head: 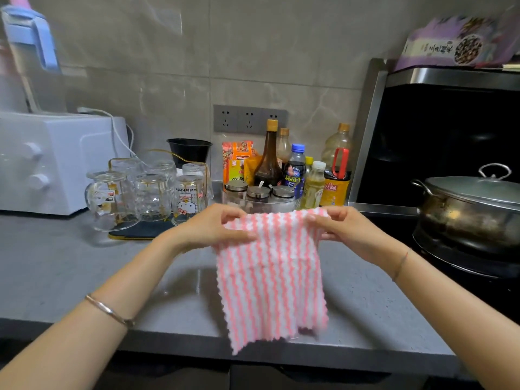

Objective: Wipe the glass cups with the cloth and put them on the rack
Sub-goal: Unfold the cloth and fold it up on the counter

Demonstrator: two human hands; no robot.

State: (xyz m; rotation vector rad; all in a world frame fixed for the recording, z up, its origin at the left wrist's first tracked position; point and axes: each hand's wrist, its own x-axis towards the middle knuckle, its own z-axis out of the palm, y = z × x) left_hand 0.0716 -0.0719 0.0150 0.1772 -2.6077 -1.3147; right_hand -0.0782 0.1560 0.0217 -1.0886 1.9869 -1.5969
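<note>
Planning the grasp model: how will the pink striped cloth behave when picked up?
Likely floppy: the pink striped cloth hangs limp below the left hand and right hand, which pinch its top edge. Probably light, since fingertip pinches alone carry it. Its fluffy, wavy pile suggests good grip, not slip.

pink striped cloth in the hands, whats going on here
A person holds the pink and white striped cloth by its top edge, left hand and right hand pinching it with the fingers, so it hangs over the grey counter. The glass cups stand upside down at the rack on the left, none in hand. No wiping is under way.
</note>
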